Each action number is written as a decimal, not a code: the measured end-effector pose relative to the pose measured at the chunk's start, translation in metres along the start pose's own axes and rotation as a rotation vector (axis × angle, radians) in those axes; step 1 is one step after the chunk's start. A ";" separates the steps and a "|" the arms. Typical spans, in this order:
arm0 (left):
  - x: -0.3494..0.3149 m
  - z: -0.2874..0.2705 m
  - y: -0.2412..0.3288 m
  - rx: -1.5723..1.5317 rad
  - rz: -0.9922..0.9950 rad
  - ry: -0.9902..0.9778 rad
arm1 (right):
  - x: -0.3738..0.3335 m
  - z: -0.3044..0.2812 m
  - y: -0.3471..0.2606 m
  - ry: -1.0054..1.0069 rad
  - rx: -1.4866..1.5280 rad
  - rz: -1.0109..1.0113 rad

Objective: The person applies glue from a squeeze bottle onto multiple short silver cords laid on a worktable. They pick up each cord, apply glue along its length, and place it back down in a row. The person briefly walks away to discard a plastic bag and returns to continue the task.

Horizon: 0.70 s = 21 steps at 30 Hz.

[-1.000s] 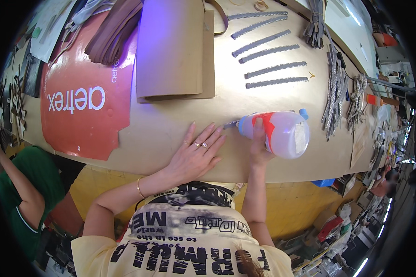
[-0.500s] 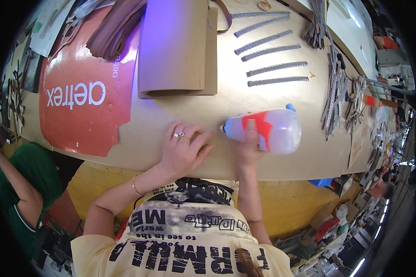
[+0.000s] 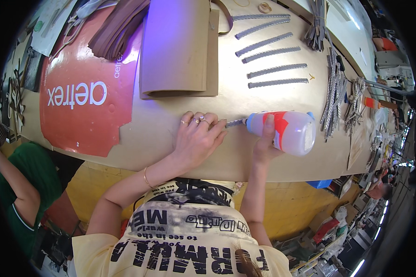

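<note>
My right hand [image 3: 265,144] is wrapped round a clear squeeze bottle [image 3: 296,134] with a red patch and a light blue cap. The bottle lies tilted almost flat, its nozzle pointing left. Right at the nozzle is a short grey braided strip [image 3: 236,123]; I cannot tell whether they touch. The strip's left end is pinched in the fingertips of my left hand [image 3: 196,135], which wears rings. Farther back, several similar braided strips [image 3: 277,69] lie apart in a rough column on the tan work surface [image 3: 171,117].
A folded brown cardboard piece [image 3: 173,55] stands at the back middle, beside a red printed sheet [image 3: 85,122] and a bundle of brown strips [image 3: 118,32]. Loose bunches of braided strips [image 3: 333,99] lie at the right. Another person in a green sleeve [image 3: 32,171] sits at the far left.
The bottle has moved right in my right hand. My left hand has shifted right and slightly away from me, and the pinched strip now shows between fingertips and nozzle.
</note>
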<state>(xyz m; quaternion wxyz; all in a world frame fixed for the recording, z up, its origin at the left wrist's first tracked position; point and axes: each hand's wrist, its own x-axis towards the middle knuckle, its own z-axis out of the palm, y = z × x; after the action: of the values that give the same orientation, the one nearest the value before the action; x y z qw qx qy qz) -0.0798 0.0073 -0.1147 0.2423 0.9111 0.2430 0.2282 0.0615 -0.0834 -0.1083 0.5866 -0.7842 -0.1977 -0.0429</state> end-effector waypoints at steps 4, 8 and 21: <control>-0.001 0.003 0.002 0.025 0.012 0.040 | -0.011 0.005 -0.010 -0.083 0.036 -0.019; -0.003 0.004 0.001 0.024 0.011 0.038 | -0.018 0.008 -0.019 -0.187 0.083 0.000; 0.020 0.005 0.017 -0.026 0.051 -0.109 | 0.016 -0.036 -0.002 0.249 0.924 0.429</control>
<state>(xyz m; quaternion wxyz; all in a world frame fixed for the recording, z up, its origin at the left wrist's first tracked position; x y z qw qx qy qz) -0.0561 0.0039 -0.1031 0.2609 0.9250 0.2030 0.1875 0.0810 -0.1124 -0.0906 0.8860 -0.4556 0.0400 0.0770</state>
